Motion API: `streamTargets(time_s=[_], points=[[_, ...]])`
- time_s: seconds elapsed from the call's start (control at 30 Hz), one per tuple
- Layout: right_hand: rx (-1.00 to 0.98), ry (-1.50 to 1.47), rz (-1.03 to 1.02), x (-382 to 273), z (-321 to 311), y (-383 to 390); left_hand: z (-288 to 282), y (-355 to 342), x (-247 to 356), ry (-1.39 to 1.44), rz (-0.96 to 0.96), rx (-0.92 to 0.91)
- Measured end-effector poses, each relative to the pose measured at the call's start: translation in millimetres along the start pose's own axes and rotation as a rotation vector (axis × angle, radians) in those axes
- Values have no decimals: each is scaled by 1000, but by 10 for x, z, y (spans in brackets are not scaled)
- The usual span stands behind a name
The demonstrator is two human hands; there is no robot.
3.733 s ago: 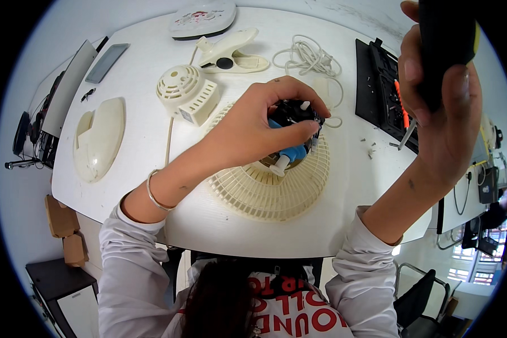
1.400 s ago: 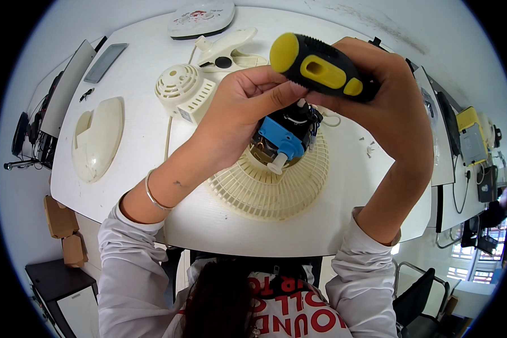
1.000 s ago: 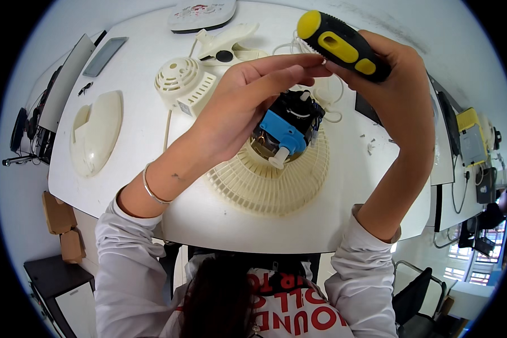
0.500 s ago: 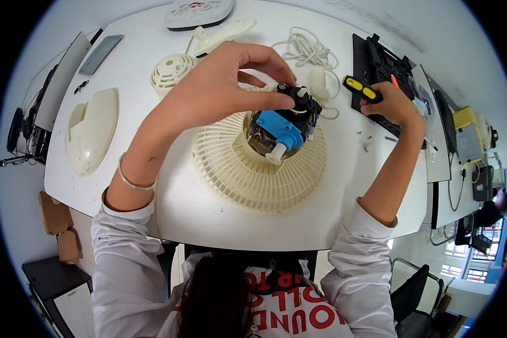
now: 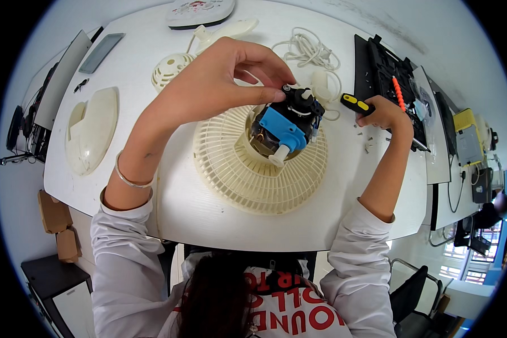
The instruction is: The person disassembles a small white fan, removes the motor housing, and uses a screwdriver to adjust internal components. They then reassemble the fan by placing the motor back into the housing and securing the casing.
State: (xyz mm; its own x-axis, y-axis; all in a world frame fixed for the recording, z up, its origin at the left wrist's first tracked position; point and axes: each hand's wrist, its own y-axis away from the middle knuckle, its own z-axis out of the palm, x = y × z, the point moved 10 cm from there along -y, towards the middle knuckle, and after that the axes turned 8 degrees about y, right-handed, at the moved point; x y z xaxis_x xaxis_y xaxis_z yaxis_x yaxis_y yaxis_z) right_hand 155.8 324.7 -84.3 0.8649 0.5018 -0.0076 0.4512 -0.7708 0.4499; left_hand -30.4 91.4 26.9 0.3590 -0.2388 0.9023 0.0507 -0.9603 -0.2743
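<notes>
The fan motor (image 5: 276, 127), with a blue gearbox cover and black end, stands in the cream fan grille (image 5: 259, 191) in the middle of the table. My left hand (image 5: 225, 84) reaches over from the left, its thumb and fingertips closed on the black top part of the motor. To the right, my right hand (image 5: 386, 112) is wrapped round a yellow-and-black screwdriver (image 5: 356, 103), whose metal shaft emerges past the wrist. Several small screws (image 5: 368, 146) lie on the table beside this hand.
Left lies a cream housing shell (image 5: 93, 132); behind my left hand are a slotted cover (image 5: 170, 70) and a fan stand part (image 5: 231, 32). A coiled cable (image 5: 307, 50) sits at the back. A black tool case (image 5: 383, 67) with an orange bit (image 5: 398, 93) is at right.
My right hand has moved slightly down and left with the screwdriver, uncovering more of the orange bit. My left thumb has drawn back a little along the motor's top.
</notes>
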Motion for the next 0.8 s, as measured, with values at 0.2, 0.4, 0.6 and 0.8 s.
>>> streamTargets(time_s=[0.2,0.4,0.6,0.8], points=[[259,-95,-43,109,-396,210,15,-17,-16,14,14,-25],[918,-372,-130,-180,-1275,1170,39,-1,-49,78,-4,6],[1348,-570,-503,-350,-1564,2051,72,-1,-45,115,-20,26],[1444,-755,-711,-176,-1609,2256,86,-7,-48,89,-11,6]])
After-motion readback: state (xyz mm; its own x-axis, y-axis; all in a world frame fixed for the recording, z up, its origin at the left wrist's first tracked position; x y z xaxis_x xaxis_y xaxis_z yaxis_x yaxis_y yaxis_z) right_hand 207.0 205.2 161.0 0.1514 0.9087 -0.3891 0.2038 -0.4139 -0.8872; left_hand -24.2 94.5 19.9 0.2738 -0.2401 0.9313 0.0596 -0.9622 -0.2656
